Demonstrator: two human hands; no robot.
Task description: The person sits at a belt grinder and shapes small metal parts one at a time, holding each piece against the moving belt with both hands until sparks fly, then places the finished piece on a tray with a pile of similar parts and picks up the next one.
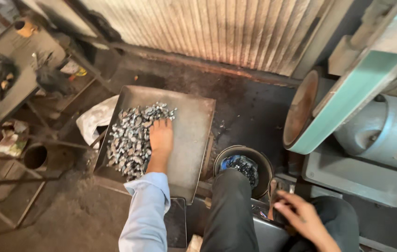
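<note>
1. Fingers [162, 125] of the left hand [161, 138] lie loosely together and curled down into the edge of a heap of small metal parts [131, 137], just left of the frame's middle; whether they pinch one piece I cannot tell, since the tips are sunk among the parts.
2. That heap, shiny grey pieces far too many and too small to count, is banked along the left half of one flat metal tray [190, 135]. The tray's right half is bare, which leaves room to drag pieces across and sort them, as I judge it.
3. The tray sits tilted, its raised rim keeping the loose parts from sliding off onto the floor.
4. One round bucket [262, 163] stands just right of the tray, at centre right, with dark, glinting pieces [245, 165] inside; it is near enough for the hand to reach.
5. A dark-trousered knee [231, 200] rises between tray and bucket, partly covering the bucket's rim.
6. The right hand [301, 214] is at the lower right, blurred, fingers spread loosely; it holds nothing I can make out.
7. One belt grinder with a green belt [343, 102] and one grey motor [385, 130] fill the right side.
8. One white bag [93, 119] lies left of the tray, and one cluttered table [2, 93] stands at the upper left.
</note>
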